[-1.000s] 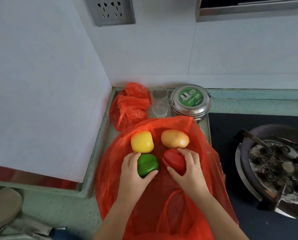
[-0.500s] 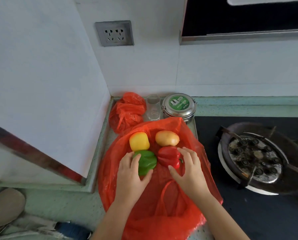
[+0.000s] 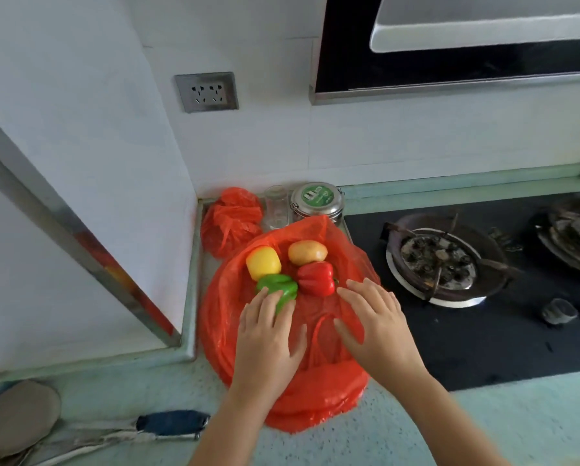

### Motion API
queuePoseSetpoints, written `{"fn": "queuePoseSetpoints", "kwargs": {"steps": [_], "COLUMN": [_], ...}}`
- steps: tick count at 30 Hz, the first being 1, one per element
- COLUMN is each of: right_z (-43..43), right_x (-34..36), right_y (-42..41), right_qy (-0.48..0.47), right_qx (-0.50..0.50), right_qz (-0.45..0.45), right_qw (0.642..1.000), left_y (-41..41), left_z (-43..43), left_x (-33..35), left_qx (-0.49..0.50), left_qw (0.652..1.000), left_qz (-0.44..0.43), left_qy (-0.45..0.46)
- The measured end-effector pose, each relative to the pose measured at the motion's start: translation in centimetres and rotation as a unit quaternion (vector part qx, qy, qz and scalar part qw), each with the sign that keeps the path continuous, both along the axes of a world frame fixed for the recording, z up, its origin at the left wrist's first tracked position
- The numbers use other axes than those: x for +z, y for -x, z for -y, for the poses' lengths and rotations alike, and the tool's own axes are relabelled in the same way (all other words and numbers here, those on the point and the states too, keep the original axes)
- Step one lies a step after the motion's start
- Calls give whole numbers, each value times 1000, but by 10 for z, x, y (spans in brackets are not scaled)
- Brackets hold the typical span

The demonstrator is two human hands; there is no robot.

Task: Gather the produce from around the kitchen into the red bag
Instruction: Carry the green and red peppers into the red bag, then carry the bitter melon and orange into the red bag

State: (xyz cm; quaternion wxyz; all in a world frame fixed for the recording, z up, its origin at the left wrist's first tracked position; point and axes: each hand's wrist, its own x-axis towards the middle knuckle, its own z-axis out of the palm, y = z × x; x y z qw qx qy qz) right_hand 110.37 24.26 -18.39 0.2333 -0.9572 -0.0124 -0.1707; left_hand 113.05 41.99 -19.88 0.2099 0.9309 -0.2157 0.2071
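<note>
On the red bag (image 3: pixel 221 331), right hand (image 3: pixel 376 327) now off red pepper (image 3: pixel 316 278), both hands' fingers spread, holding nothing

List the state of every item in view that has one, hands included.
Large red plastic bag: spread flat, produce lying on top.
Small red plastic bag: bunched shut.
Clear drinking glass: upright, looks empty.
Round steel tin with green label: lid on.
Gas burner: no flame.
Left hand: open, fingers on green bell pepper.
Right hand: open, flat on the bag.
</note>
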Motion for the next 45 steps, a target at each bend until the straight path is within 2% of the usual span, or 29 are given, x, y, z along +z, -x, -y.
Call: {"fn": "queuePoseSetpoints", "kwargs": {"steps": [10, 16, 27, 40, 45], "right_z": [-14, 4, 83, 219, 245], "right_x": [10, 19, 38, 42, 43], "right_y": [99, 159, 308, 539, 619], "right_qy": [-8, 10, 34, 39, 47], "right_qx": [-127, -220, -425, -576, -636], "right_qz": [16, 18, 78, 115, 127], "right_qw": [992, 975, 901, 809, 760], "left_y": [52, 82, 184, 397, 470], "left_z": [0, 47, 183, 372, 422], "left_x": [2, 12, 36, 59, 55], "left_qx": [-135, -237, -442, -597, -651], "left_qw": [990, 969, 894, 799, 756], "left_qz": [-15, -22, -20, -29, -42], "left_qy": [37, 65, 68, 72, 64]}}
